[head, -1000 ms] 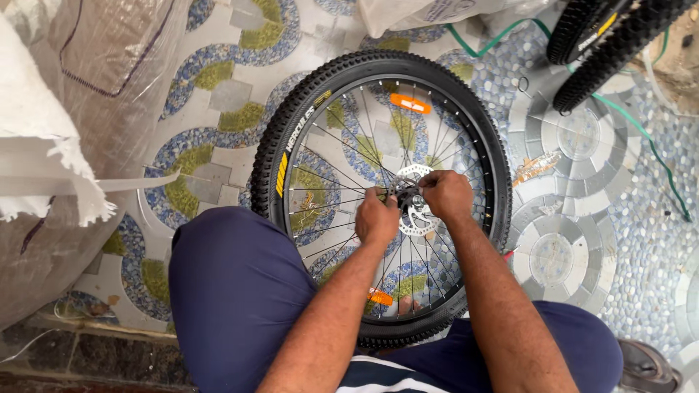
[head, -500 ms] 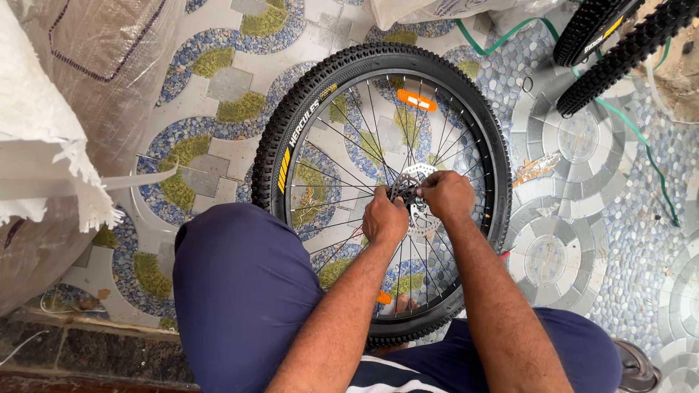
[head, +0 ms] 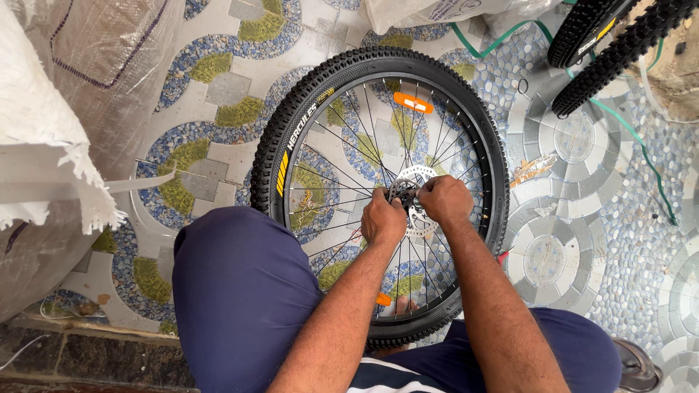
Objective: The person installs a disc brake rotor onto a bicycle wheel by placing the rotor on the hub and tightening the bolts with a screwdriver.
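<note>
Both sets of fingers are curled under, so what sits between them at the wheel's centre is hidden. The left hand (head: pixel 384 217) is closed over the hub, knuckles up; the right hand (head: pixel 444 199) is closed too, resting on the silver brake disc (head: pixel 412 179) beside it, the two hands nearly touching. The bicycle wheel (head: pixel 378 193) lies flat on the patterned tile floor (head: pixel 218 87), its near rim between the person's knees. Other tyres (head: pixel 619 40) are cut off at the top right.

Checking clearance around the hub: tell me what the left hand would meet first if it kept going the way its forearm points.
Probably the silver brake disc at the wheel's hub, which the left hand already seems to touch; depth is unclear.
</note>
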